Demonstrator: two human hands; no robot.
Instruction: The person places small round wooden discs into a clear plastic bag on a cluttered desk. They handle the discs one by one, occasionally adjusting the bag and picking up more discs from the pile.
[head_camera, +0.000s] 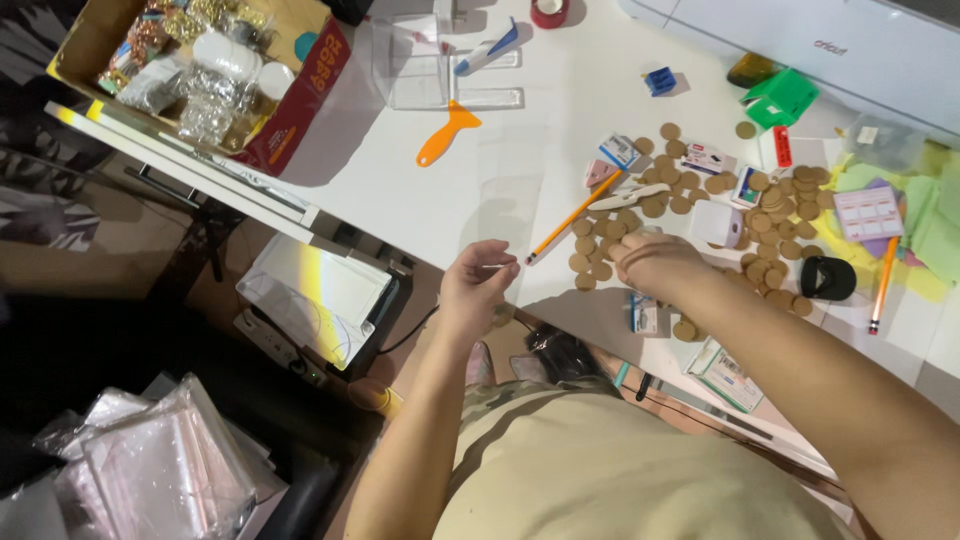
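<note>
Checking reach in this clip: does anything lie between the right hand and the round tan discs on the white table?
Nothing visible does. The right hand already rests among the tan discs, with several right at its knuckles. An orange pencil lies just to its left, beside rather than across the discs. The left hand pinches a clear plastic sheet.

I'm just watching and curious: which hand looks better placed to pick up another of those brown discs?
Probably the right hand: it rests among the brown discs on the table. The left hand is off to the side at the table edge, pinching a clear sheet.
</note>
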